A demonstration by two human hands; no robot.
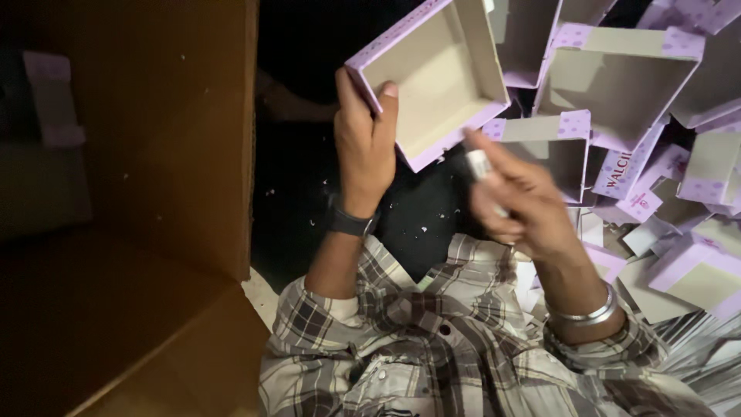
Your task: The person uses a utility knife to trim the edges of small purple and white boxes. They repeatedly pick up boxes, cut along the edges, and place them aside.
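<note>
The left hand (364, 139) grips the near-left corner of a shallow lilac box tray (436, 77), held up with its open side facing the camera; the right hand (513, 197), blurred, closes around a small white object (478, 164) just beside the tray's near edge; more lilac trays (617, 77) are piled at right; a brown cardboard carton (154, 154) stands left.

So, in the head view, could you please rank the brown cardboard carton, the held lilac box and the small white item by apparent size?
1. Brown cardboard carton, though nearest the camera.
2. Lilac box in the left hand.
3. Small white item in the right hand.
</note>
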